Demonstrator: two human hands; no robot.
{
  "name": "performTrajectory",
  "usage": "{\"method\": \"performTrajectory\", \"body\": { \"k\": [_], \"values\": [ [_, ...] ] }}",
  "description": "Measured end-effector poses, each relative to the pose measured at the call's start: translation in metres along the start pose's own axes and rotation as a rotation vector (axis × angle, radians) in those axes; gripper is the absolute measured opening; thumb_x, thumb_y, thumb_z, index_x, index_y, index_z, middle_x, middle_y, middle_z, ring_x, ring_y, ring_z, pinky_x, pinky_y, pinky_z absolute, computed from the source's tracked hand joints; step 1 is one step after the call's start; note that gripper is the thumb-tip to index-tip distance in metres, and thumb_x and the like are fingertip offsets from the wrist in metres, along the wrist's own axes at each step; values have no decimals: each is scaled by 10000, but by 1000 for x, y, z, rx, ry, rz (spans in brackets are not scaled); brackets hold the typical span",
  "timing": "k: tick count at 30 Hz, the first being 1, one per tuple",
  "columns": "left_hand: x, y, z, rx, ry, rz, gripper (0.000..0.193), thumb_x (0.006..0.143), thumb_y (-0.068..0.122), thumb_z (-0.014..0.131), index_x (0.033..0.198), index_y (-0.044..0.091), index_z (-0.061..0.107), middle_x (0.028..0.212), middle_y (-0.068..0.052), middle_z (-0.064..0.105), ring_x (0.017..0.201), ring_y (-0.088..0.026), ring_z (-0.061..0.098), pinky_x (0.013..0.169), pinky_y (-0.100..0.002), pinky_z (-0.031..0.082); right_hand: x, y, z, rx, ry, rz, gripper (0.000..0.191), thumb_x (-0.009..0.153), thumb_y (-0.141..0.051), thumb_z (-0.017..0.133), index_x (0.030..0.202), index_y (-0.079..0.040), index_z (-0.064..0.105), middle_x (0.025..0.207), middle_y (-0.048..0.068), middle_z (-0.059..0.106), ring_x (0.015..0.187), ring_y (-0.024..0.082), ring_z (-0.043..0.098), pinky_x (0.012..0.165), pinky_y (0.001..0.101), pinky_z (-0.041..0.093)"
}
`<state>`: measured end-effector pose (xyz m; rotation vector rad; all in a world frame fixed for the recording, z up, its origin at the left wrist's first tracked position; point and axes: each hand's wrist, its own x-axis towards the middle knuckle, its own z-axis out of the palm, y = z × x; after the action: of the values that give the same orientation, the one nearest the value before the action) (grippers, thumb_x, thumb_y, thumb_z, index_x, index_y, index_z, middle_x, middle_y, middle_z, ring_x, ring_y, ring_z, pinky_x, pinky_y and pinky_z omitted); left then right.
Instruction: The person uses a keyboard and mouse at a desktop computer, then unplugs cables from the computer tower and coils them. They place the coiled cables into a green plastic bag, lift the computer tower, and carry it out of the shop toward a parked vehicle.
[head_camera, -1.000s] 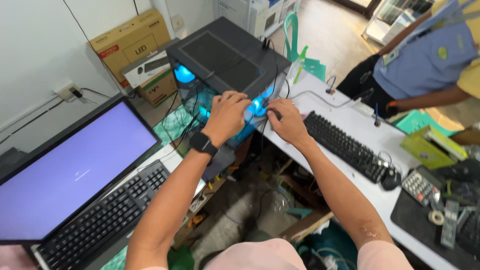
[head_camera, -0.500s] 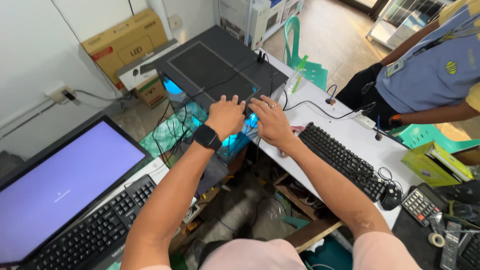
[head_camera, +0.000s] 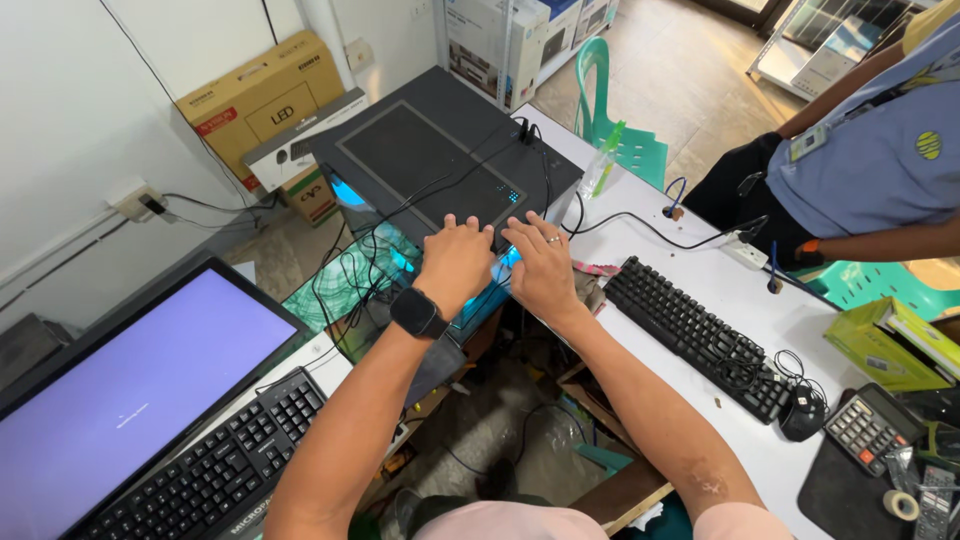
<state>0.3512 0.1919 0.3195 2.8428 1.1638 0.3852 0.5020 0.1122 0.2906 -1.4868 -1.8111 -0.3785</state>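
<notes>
Under both hands, left hand (head_camera: 457, 262) and right hand (head_camera: 541, 266), the computer case (head_camera: 440, 160) lies, each grip released flat.

We are seeing two keyboards: one black keyboard (head_camera: 220, 475) lying near left under the monitor, another black keyboard (head_camera: 695, 335) lying on the white table (head_camera: 700, 275) at right. We are counting one monitor (head_camera: 120, 395) glowing purple, one black computer case (head_camera: 440, 160), one mouse (head_camera: 802, 415), one calculator (head_camera: 872, 430), one green plastic chair (head_camera: 620, 140) far off, one roll of tape (head_camera: 902, 505), and two cardboard boxes (head_camera: 262, 95) standing by the far wall.
</notes>
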Motion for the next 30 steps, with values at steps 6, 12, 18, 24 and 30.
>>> {"method": "performTrajectory", "body": {
  "k": [6,12,18,24,30],
  "values": [
    [5,3,-21,-4,-86,-54,272,907,219,644,1140,110,732,1143,-111,705,1138,-381,656,795,-530,563,11,3,-15,30,-73,-91,445,744,-1,587,1182,-30,658,1267,138,669,1225,382,573,1047,505,432],
    [63,3,-18,-21,-51,70,241,926,249,636,1096,102,722,1205,-102,696,1215,-319,634,971,-518,508,29,15,-23,-5,-302,-4,253,770,-4,614,1021,-1,645,1047,163,630,1081,368,599,950,462,484],
    [74,-26,20,-171,201,238,418,1017,310,514,1350,89,636,1498,-129,526,1394,-377,437,1114,-573,330,32,12,-29,130,-101,-114,354,766,68,555,1083,-38,671,1083,103,677,1051,349,617,885,454,484],
    [74,-32,33,-200,96,168,431,1022,310,468,1387,134,617,1545,-86,494,1473,-341,380,1190,-568,266,31,5,-28,106,-82,-65,345,770,63,563,1082,-55,655,1142,103,700,1069,349,626,906,459,484],
    [75,-33,33,-204,74,178,437,1023,300,464,1403,134,604,1555,-93,479,1465,-353,367,1180,-588,256,17,6,-20,86,-67,36,590,778,35,570,1367,60,532,1421,273,532,1221,443,552,1017,483,453]
  ]
}}
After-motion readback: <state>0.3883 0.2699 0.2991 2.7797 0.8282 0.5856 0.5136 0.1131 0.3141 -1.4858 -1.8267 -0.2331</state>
